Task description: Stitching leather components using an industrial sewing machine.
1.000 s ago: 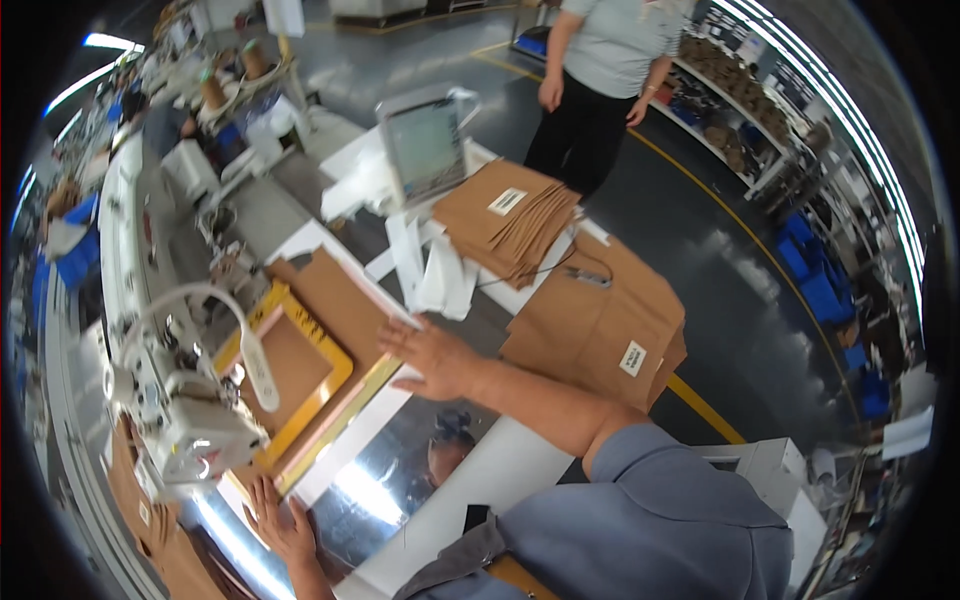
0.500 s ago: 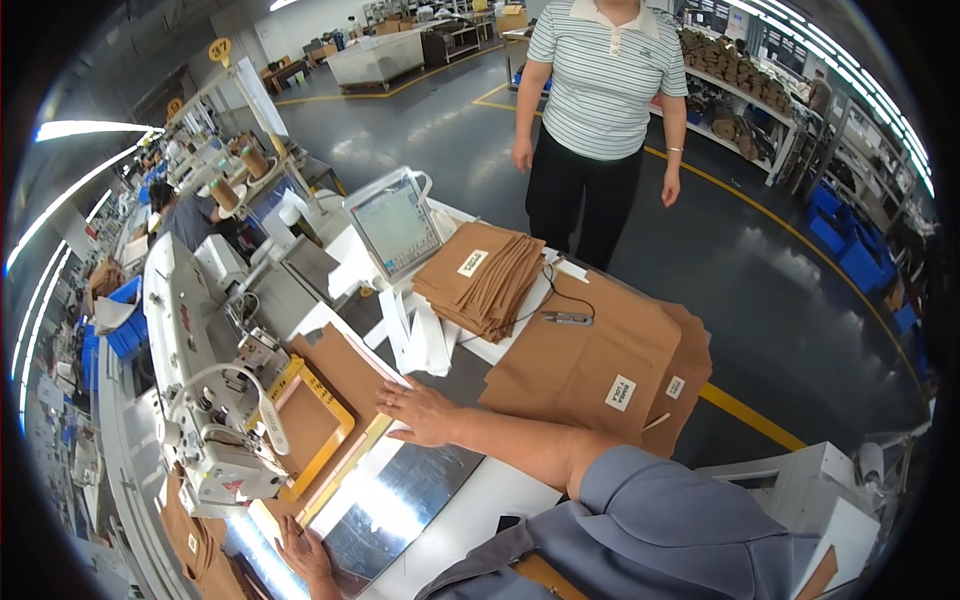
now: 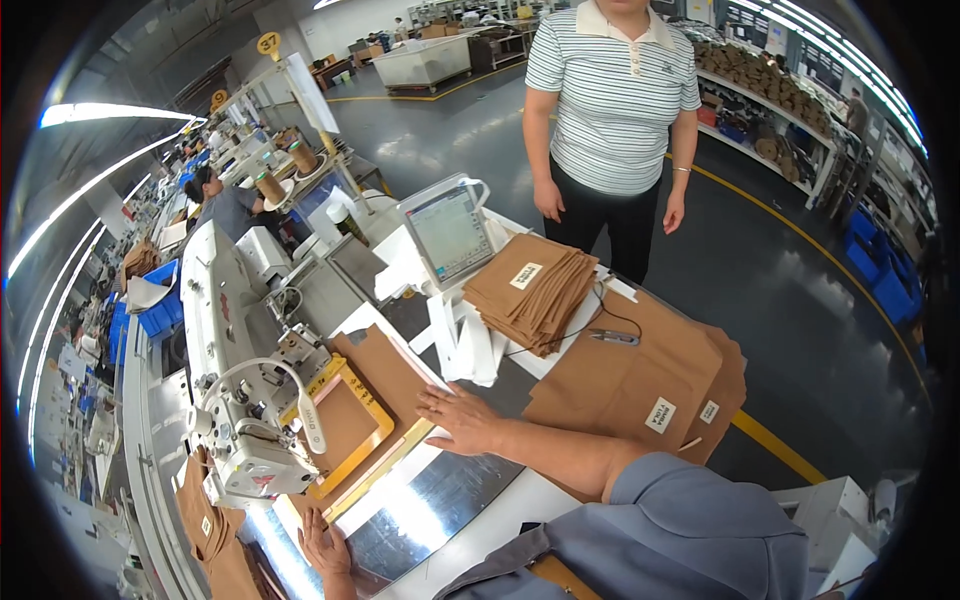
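Note:
A brown fabric panel lies in a white-edged template under the white sewing machine head, with a yellow frame over it. My right hand rests open on the template's right edge, fingers stretched over the panel. My left hand lies open, fingers apart, at the near end of the template beside a shiny metal plate. Brown pieces hang left of the machine. To the right, a stack of brown pieces and larger panels with thread snips sit on the bench.
A screen stands behind the stack. A person in a striped shirt stands across the bench, arms down; another worker sits back left. Shelving and blue bins line the right, blue crates the left.
The view has tilted up, bringing more of the standing person and room into sight, and shifted slightly. My hands stay in about the same places on the template.

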`<state>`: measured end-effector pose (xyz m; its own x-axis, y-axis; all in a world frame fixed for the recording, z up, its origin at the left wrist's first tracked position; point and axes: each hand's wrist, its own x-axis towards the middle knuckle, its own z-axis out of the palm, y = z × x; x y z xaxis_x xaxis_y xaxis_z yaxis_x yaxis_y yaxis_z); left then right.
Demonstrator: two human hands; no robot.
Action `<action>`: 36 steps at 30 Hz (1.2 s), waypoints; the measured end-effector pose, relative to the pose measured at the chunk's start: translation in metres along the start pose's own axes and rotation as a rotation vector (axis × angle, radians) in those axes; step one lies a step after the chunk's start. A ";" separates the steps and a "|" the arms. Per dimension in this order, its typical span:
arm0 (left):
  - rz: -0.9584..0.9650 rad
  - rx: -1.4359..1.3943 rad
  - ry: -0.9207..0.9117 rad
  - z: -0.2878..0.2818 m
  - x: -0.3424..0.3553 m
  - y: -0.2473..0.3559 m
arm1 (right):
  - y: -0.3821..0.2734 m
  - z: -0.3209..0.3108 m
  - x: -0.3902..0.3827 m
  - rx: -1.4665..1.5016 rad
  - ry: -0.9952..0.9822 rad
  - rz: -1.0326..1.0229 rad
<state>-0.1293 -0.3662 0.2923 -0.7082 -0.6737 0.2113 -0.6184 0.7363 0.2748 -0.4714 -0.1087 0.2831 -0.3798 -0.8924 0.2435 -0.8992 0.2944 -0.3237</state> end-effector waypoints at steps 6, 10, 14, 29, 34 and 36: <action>0.023 -0.026 0.046 0.003 0.000 -0.004 | -0.001 -0.002 0.000 -0.032 -0.030 0.006; 0.010 -0.041 0.055 -0.001 -0.003 -0.002 | -0.001 0.000 0.002 -0.012 -0.002 -0.014; 0.013 -0.028 0.076 -0.001 -0.007 -0.007 | -0.004 -0.001 0.003 0.015 0.017 -0.021; 0.015 0.008 0.134 0.000 -0.005 -0.005 | -0.004 -0.005 0.005 -0.021 0.072 -0.048; 0.001 0.001 0.144 -0.001 -0.002 -0.003 | -0.003 -0.005 0.006 -0.019 0.070 -0.047; 0.007 -0.009 0.128 -0.004 -0.002 0.001 | -0.003 -0.006 0.006 -0.019 0.068 -0.045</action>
<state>-0.1270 -0.3643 0.2961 -0.6626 -0.6717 0.3313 -0.6101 0.7407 0.2815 -0.4720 -0.1128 0.2914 -0.3527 -0.8796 0.3193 -0.9193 0.2621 -0.2935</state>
